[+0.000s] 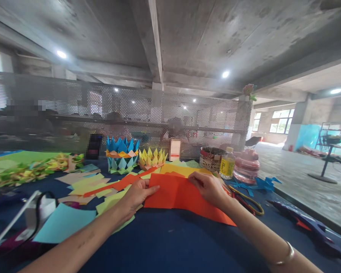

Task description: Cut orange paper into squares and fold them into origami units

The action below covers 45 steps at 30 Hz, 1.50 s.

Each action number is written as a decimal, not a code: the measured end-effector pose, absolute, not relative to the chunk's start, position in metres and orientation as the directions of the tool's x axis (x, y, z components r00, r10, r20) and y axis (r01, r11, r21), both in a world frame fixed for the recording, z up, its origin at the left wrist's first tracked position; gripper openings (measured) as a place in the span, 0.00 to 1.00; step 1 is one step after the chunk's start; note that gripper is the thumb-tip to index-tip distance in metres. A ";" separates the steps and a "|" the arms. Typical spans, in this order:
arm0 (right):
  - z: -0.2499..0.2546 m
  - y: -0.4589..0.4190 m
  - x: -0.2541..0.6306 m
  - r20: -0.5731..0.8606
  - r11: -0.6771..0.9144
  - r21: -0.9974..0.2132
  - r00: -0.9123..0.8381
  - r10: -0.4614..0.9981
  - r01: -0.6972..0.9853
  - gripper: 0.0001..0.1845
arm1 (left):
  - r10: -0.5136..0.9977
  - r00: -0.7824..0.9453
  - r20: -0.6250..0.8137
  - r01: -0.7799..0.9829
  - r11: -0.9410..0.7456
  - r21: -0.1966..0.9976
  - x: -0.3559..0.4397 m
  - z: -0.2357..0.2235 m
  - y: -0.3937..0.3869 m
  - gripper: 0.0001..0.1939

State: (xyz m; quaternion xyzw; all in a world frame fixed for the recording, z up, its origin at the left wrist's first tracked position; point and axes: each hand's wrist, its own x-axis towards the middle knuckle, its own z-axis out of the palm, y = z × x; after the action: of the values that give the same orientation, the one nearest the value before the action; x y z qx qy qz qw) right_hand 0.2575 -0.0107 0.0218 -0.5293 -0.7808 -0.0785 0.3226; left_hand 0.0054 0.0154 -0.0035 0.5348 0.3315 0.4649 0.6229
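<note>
An orange sheet of paper [176, 195] lies folded on the dark blue table [170, 242]. My left hand [138, 193] grips its left edge, thumb on top and fingers curled around the paper. My right hand [207, 185] pinches the sheet's upper right part, fingers pressed down on it. Both hands hold the same sheet, close to the table surface.
Loose yellow, green and orange paper pieces [88, 182] lie to the left, with a light blue sheet [64, 225] nearer me. Blue [121, 155] and yellow [152, 158] folded paper crowns stand behind. A bottle [227, 163], pink container [246, 167], scissors [248, 201] and glue gun [304, 223] lie right.
</note>
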 end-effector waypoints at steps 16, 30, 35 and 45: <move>0.021 -0.010 0.257 0.572 0.440 -0.220 -0.250 0.781 0.871 0.11 | 0.932 0.359 0.049 -0.216 0.032 0.976 0.004 -0.005 0.016 0.25; 0.021 -0.010 0.257 0.571 0.419 -0.197 -0.244 0.784 0.887 0.11 | 0.932 0.356 0.061 -0.227 0.023 0.974 0.004 -0.010 0.022 0.21; 0.024 -0.012 0.258 0.577 0.402 -0.185 -0.232 0.783 0.897 0.10 | 0.939 0.337 0.064 -0.220 0.012 0.975 0.004 -0.010 0.022 0.17; 0.026 -0.017 0.241 0.606 0.473 -0.157 -0.294 0.739 0.867 0.12 | 0.929 0.357 0.100 -0.187 -0.034 0.982 0.009 -0.007 0.013 0.20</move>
State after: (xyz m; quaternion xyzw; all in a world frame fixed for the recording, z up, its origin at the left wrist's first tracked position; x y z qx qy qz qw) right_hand 0.2411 -0.0172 0.0255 -0.5031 -0.7981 -0.1008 0.3159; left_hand 0.0091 0.0133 -0.0069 0.5546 0.3345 0.4578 0.6091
